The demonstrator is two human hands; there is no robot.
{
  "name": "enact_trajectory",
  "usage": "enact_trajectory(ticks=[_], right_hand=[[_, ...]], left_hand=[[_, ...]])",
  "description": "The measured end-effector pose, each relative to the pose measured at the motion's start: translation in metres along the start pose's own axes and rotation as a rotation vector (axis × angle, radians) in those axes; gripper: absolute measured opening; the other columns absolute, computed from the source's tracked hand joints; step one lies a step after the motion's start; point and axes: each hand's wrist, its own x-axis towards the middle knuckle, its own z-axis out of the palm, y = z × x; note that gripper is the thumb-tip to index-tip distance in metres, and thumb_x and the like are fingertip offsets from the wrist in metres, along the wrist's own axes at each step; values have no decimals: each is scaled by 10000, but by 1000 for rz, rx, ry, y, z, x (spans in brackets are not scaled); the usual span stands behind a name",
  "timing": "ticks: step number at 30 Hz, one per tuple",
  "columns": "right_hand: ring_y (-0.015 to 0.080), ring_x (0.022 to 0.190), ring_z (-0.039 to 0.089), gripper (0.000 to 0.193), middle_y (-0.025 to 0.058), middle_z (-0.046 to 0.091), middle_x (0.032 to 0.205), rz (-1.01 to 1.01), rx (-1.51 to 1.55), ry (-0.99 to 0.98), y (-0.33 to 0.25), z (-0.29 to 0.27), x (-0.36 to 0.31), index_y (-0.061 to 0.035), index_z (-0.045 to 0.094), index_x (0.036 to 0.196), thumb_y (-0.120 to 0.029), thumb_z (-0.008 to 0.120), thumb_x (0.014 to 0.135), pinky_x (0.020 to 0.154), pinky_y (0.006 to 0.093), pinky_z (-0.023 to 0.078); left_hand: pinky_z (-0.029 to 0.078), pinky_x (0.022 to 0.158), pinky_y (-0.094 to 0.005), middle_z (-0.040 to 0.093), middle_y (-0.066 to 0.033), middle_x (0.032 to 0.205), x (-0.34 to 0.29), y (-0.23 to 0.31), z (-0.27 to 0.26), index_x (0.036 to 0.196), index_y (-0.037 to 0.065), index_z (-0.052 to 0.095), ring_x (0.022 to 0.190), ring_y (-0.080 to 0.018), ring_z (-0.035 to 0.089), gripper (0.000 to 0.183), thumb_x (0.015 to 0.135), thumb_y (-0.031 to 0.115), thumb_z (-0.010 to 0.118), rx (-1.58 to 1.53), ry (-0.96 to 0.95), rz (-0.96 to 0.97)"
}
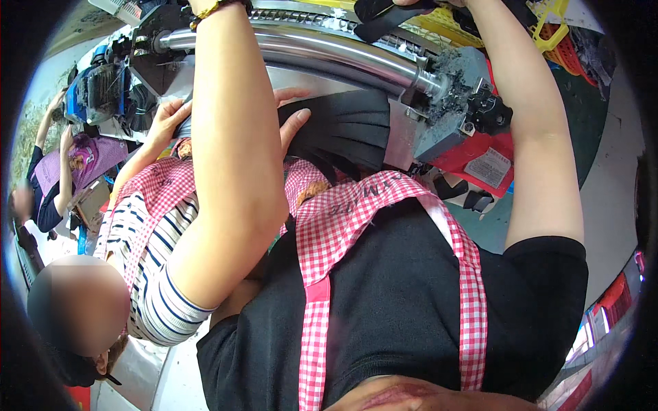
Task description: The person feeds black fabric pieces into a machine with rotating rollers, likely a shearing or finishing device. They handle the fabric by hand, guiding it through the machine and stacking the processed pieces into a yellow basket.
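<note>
At the top edge my right hand is cut off by the picture; the part that shows is closed at a black, flat, strap-like piece, which hangs beyond the roller. My left arm reaches up across the machine. Only the edge of my left hand shows, above a dark beaded bracelet, and its fingers lie out of the picture. Below my hands runs the machine's shiny metal roller. Lint coats its grey end block.
On my left a co-worker in a striped shirt holds a fan of black strips under the roller. Further left another person works by a blue machine. Yellow baskets stand at the far right, and a red panel lies below the end block.
</note>
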Motion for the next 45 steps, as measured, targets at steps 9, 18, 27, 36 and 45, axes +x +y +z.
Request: enact_trajectory(ticks=[9, 18, 27, 36, 45], right_hand=[[126, 619, 524, 215, 29, 573, 709, -84, 341, -64, 17, -7, -17, 25, 645, 1026, -106, 777, 917, 574, 301, 422], [168, 734, 701, 195, 123, 705, 845, -57, 458, -16, 15, 14, 18, 10, 591, 1168, -112, 620, 1020, 612, 284, 562], [118, 811, 649, 257, 46, 708, 940, -256, 380, -266, -22, 50, 3, -27, 650, 1153, -245, 670, 1018, 745, 302, 523], [143, 815, 685, 262, 68, 716, 925, -271, 279, -255, -26, 44, 10, -27, 661, 1127, -208, 749, 958, 735, 315, 553], [132, 822, 679, 257, 39, 719, 969, -252, 415, -274, -18, 44, 12, -49, 692, 1042, -264, 781, 932, 750, 311, 553]], left_hand=[[502, 898, -308, 689, -97, 1094, -4, 10, -5, 1231, 73, 701, 1003, -211, 649, 313, 939, 184, 722, 33, -28, 20], [500, 932, -339, 677, -120, 1123, -7, 16, -8, 1255, 88, 696, 1045, -254, 650, 339, 933, 192, 713, 45, 11, 4], [491, 936, -369, 647, -97, 1146, -12, 27, -17, 1385, 199, 641, 1063, -259, 631, 451, 943, 113, 619, 234, -108, 22], [526, 878, -342, 687, -78, 1074, 9, -9, 14, 1305, 114, 659, 989, -202, 648, 412, 898, 99, 723, -139, -248, -182], [519, 714, -221, 719, -28, 944, 20, -39, 35, 1034, -47, 723, 820, -59, 624, 201, 899, 84, 792, -879, -247, -59]])
